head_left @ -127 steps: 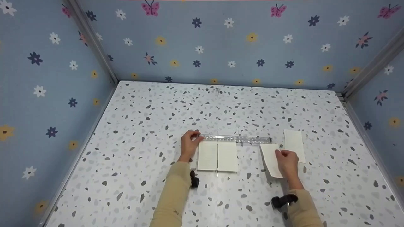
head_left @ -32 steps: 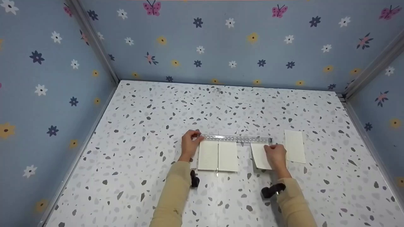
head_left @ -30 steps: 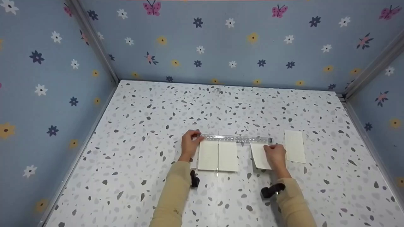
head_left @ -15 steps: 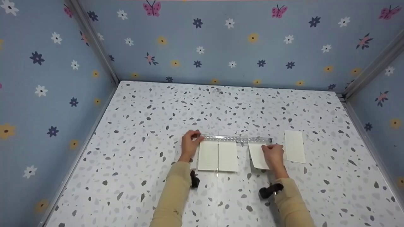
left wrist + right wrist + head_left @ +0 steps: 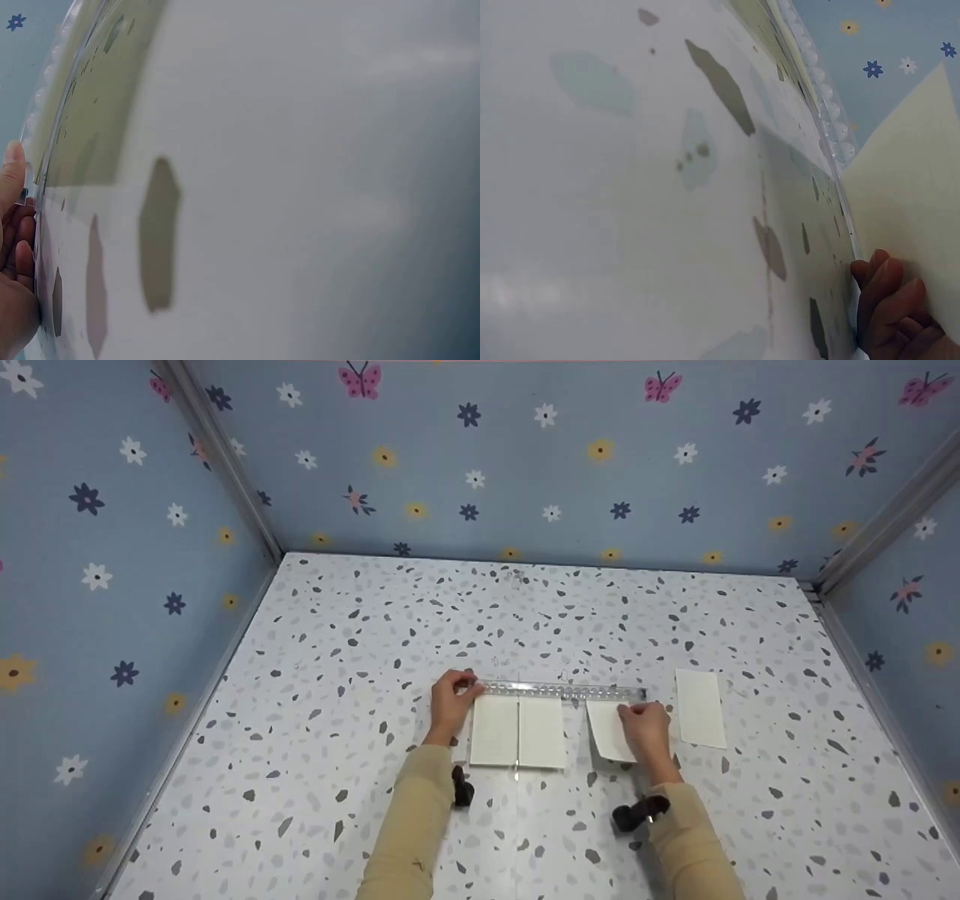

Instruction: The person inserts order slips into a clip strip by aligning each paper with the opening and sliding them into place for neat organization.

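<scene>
A clear plastic strip (image 5: 562,690) with a row of round bumps lies across the table. My left hand (image 5: 452,701) pinches its left end, thumb on top in the left wrist view, where the strip's bumpy edge (image 5: 41,97) shows at the left. Just below the strip, two cream paper pieces (image 5: 495,731) lie side by side with a narrow gap. My right hand (image 5: 646,729) holds a third cream paper piece (image 5: 607,731) between thumb and fingers. Its top edge is close to the strip and its lower left corner is lifted, casting a shadow; the right part is hidden behind the hand.
Another cream paper piece (image 5: 700,709) lies flat to the right of my right hand. The speckled white table (image 5: 360,675) is bounded by blue flowered panels (image 5: 525,472) at the back and sides. Each wrist carries a black camera mount (image 5: 640,814).
My right hand has moved left and slightly up with its paper piece, leaving the far-right piece behind. The left hand, the strip and the two paper pieces below it have stayed put.
</scene>
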The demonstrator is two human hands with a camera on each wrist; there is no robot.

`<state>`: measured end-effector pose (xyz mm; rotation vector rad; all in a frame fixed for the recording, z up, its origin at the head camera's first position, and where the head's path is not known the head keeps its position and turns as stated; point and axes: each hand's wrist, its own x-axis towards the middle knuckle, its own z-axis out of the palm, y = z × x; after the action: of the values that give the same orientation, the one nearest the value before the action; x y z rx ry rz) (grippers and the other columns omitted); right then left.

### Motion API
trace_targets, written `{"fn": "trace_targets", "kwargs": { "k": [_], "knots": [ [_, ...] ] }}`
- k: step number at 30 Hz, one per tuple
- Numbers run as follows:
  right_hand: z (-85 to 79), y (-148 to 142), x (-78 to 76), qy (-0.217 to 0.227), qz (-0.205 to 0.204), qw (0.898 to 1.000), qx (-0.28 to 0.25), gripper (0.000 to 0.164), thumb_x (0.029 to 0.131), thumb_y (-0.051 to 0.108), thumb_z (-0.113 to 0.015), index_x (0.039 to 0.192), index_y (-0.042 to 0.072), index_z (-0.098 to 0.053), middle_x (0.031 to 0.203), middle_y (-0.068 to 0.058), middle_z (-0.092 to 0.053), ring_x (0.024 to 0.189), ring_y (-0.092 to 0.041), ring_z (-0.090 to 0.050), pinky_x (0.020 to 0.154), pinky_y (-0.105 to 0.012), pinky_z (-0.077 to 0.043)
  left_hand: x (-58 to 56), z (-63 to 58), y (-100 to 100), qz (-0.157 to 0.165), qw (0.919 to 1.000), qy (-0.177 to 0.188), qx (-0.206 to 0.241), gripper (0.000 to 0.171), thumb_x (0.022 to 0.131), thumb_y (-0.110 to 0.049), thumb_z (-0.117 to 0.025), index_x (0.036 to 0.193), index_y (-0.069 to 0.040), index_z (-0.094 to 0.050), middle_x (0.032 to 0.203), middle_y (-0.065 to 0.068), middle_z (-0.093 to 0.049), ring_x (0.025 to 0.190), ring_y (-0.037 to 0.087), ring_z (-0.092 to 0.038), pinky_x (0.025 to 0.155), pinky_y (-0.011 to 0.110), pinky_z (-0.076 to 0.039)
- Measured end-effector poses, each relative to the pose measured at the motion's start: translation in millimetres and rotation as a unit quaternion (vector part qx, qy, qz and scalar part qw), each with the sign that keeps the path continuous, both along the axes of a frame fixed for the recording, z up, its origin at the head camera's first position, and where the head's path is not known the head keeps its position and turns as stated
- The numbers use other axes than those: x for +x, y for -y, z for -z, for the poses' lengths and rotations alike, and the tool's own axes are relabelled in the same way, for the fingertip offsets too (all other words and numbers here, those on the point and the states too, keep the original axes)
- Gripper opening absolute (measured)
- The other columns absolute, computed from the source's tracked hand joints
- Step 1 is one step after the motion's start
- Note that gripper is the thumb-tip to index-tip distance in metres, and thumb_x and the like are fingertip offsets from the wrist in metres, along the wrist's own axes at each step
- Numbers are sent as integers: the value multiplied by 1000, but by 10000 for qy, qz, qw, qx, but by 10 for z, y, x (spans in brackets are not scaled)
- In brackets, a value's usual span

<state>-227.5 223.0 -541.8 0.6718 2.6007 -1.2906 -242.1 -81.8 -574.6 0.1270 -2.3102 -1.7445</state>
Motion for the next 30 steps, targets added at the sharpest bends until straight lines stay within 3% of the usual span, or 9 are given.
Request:
{"fn": "trace_targets", "kwargs": {
  "k": [12,23,30],
  "knots": [
    [20,48,2,-389,-100,9992,10,33,87,20,-52,101,-10,-55,93,-21,-55,82,-27,-53,70,-35,-44,14,-16,5,54,9999,-92,-131,20,74,-6,-70,91,2,-63,86,9,-60,82,21,-55,76,30,-44],
    [25,93,-17,66,-81,9999,-34,37,90,24,-49,111,-6,-49,100,-18,-53,88,-25,-51,73,-33,-44,5,-6,3,0,9997,63,-219,21,74,-8,-70,91,1,-63,86,7,-60,82,18,-54,77,29,-44],
    [25,120,-10,-48,-98,9999,-18,34,88,23,-50,108,-5,-51,98,-18,-54,86,-25,-52,72,-32,-44,1,-3,3,3,9998,-31,-184,20,74,-8,-71,91,1,-64,86,8,-60,82,19,-54,77,29,-44]
  ]
}}
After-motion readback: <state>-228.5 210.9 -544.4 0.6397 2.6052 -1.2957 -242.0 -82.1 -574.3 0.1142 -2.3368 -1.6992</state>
